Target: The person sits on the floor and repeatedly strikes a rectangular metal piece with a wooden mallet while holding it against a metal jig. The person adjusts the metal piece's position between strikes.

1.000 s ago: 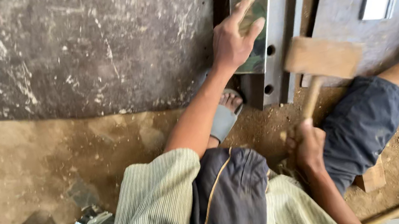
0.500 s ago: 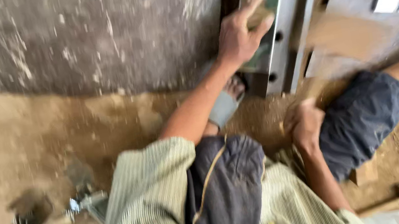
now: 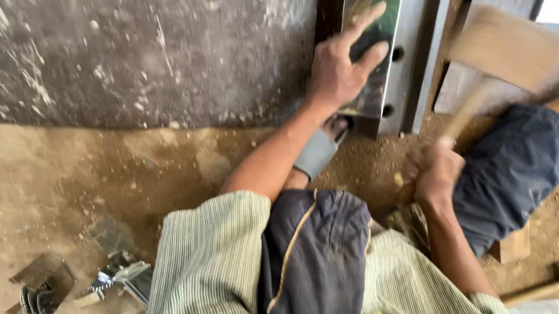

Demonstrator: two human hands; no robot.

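In the head view, a wooden mallet (image 3: 504, 51) is gripped by its handle in the right hand (image 3: 433, 173), fingers clamped tight around it, the head raised just right of the upright metal channel (image 3: 386, 25). The left hand (image 3: 344, 67) is pressed flat and open against that channel, fingers spread and closed on nothing. A glancing blow could be landed on those fingers, since they lie near the mallet's path. Below the channel, a sandalled foot (image 3: 326, 143) could also be struck.
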